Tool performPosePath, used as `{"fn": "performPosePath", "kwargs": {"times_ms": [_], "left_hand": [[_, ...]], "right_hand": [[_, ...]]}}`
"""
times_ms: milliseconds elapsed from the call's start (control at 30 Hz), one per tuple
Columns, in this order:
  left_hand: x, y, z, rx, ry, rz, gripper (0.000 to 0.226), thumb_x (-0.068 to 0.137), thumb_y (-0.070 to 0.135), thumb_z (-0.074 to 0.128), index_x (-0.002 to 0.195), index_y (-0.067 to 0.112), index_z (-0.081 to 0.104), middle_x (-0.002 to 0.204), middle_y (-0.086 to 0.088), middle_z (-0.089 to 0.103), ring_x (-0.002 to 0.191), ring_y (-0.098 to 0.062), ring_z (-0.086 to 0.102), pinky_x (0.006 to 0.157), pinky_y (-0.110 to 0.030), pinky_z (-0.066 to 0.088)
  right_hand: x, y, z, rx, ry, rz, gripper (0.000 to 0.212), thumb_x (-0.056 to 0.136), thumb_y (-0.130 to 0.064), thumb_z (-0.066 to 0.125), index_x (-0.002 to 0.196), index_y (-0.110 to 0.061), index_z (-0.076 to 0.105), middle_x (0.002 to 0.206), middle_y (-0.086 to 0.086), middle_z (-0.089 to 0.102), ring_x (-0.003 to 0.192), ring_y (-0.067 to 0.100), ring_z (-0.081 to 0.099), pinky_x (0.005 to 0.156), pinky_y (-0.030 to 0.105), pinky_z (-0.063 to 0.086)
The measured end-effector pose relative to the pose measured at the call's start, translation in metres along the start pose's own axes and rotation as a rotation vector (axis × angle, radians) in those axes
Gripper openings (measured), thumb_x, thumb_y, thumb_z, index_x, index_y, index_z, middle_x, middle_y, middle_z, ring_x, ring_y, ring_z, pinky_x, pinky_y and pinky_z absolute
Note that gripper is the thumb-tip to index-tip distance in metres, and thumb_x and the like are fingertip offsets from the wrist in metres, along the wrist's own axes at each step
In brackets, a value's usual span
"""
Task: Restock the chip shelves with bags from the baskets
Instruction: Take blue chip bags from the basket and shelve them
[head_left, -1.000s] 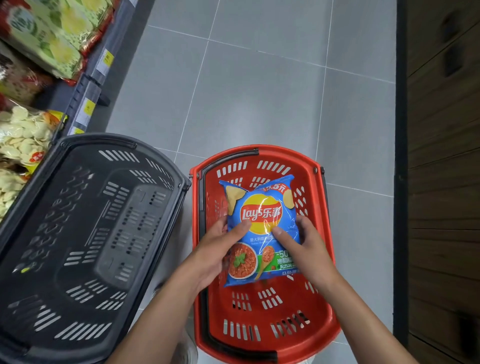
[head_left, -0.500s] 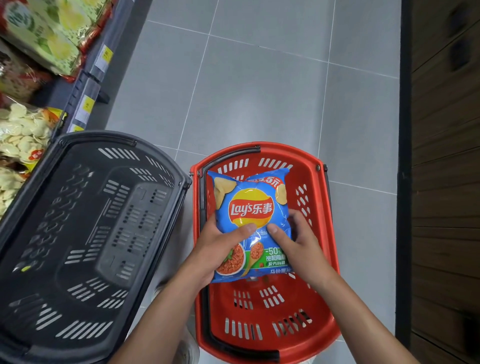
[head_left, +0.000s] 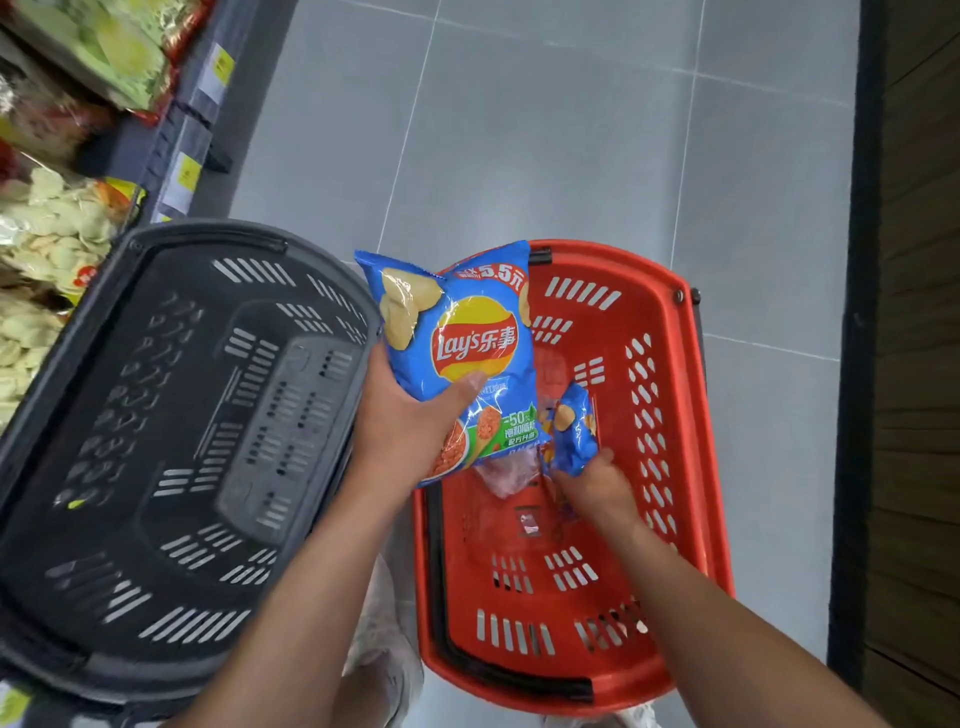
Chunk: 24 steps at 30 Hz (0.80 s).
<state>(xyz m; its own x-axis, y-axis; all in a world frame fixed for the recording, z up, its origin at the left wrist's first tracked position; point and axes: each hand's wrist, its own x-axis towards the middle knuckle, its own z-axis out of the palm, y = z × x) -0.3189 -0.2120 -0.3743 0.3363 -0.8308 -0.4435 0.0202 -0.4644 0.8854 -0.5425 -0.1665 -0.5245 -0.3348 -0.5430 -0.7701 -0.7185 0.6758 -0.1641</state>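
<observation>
Chip bag (head_left: 467, 332) held in our left hand (head_left: 405, 421), right hand (head_left: 592, 486) gripping a second bag (head_left: 571, 431) inside the red basket (head_left: 608, 270); we judge placing both on the shelves (head_left: 197, 130) at left comes next.

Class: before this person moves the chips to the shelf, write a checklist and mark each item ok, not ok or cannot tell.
1. Left hand grips the large blue bag: ok.
2. Right hand grips the second blue bag: ok, though blurred.
3. Large blue bag raised above the red basket rim: ok.
4. Bags at the shelf: not ok, both over the red basket.
5. Free room on the shelf: cannot tell.
</observation>
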Motion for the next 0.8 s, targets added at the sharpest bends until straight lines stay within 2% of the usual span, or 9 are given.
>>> {"fn": "performPosePath", "kwargs": {"times_ms": [67, 200, 300, 367, 500, 600, 667, 800], "left_hand": [[0.002, 0.0, -0.002, 0.006, 0.011, 0.009, 0.057, 0.077, 0.002, 0.088, 0.121, 0.021, 0.057, 0.109, 0.013, 0.072, 0.088, 0.008, 0.071, 0.073, -0.011, 0.054], [0.005, 0.0, -0.009, 0.034, 0.026, 0.01, 0.059, 0.077, 0.009, 0.09, 0.124, 0.022, 0.058, 0.112, 0.011, 0.074, 0.096, -0.001, 0.073, 0.084, -0.025, 0.061], [0.005, 0.001, -0.012, 0.042, 0.024, 0.02, 0.056, 0.078, 0.011, 0.09, 0.121, 0.024, 0.057, 0.112, 0.01, 0.074, 0.098, -0.003, 0.073, 0.086, -0.03, 0.061], [0.003, 0.003, -0.012, 0.04, 0.021, 0.019, 0.053, 0.078, 0.012, 0.09, 0.118, 0.026, 0.057, 0.112, 0.01, 0.074, 0.098, -0.005, 0.074, 0.087, -0.034, 0.061], [-0.005, 0.007, -0.011, 0.033, 0.013, 0.027, 0.056, 0.078, 0.007, 0.089, 0.122, 0.022, 0.057, 0.113, 0.008, 0.074, 0.097, -0.002, 0.073, 0.081, -0.023, 0.06], [-0.021, 0.012, -0.009, 0.06, 0.006, 0.033, 0.06, 0.078, -0.002, 0.086, 0.127, 0.014, 0.055, 0.113, 0.008, 0.072, 0.091, 0.005, 0.072, 0.075, -0.013, 0.056], [-0.034, 0.017, -0.012, 0.061, 0.004, 0.025, 0.061, 0.078, -0.002, 0.086, 0.129, 0.012, 0.055, 0.114, 0.007, 0.072, 0.092, 0.005, 0.072, 0.075, -0.013, 0.056], [-0.052, 0.041, -0.024, 0.075, 0.016, 0.009, 0.055, 0.078, 0.002, 0.088, 0.117, 0.025, 0.056, 0.111, 0.011, 0.072, 0.091, 0.005, 0.072, 0.077, -0.017, 0.058]], "right_hand": [[0.006, -0.004, 0.007, -0.078, 0.042, -0.02, 0.07, 0.09, -0.055, 0.065, 0.129, -0.002, 0.04, 0.125, 0.025, 0.061, 0.117, 0.044, 0.061, 0.092, 0.046, 0.049], [0.013, -0.019, 0.013, -0.187, 0.082, -0.055, 0.078, 0.089, -0.063, 0.062, 0.141, -0.009, 0.037, 0.132, 0.016, 0.057, 0.12, 0.039, 0.061, 0.094, 0.047, 0.048], [0.016, -0.016, 0.014, -0.185, 0.066, -0.058, 0.08, 0.091, -0.059, 0.063, 0.151, -0.017, 0.03, 0.134, 0.014, 0.057, 0.12, 0.038, 0.061, 0.094, 0.046, 0.047], [0.018, -0.011, 0.008, -0.195, 0.039, -0.021, 0.073, 0.091, -0.049, 0.068, 0.147, -0.015, 0.035, 0.132, 0.015, 0.06, 0.121, 0.038, 0.061, 0.094, 0.046, 0.048], [0.009, -0.004, -0.008, -0.135, 0.034, -0.066, 0.049, 0.09, -0.026, 0.068, 0.132, -0.011, 0.046, 0.124, 0.019, 0.066, 0.115, 0.041, 0.064, 0.092, 0.046, 0.052], [-0.012, -0.003, -0.028, 0.023, 0.031, -0.152, 0.044, 0.09, -0.017, 0.066, 0.131, -0.01, 0.051, 0.119, 0.021, 0.07, 0.11, 0.043, 0.065, 0.088, 0.043, 0.052], [-0.031, -0.003, -0.048, 0.064, 0.03, -0.194, 0.042, 0.091, -0.017, 0.066, 0.13, -0.011, 0.054, 0.119, 0.019, 0.07, 0.111, 0.042, 0.064, 0.087, 0.042, 0.049], [-0.072, -0.011, -0.099, 0.176, 0.043, -0.3, 0.044, 0.093, -0.012, 0.068, 0.135, -0.012, 0.056, 0.126, 0.01, 0.069, 0.115, 0.032, 0.064, 0.087, 0.032, 0.046]]}}
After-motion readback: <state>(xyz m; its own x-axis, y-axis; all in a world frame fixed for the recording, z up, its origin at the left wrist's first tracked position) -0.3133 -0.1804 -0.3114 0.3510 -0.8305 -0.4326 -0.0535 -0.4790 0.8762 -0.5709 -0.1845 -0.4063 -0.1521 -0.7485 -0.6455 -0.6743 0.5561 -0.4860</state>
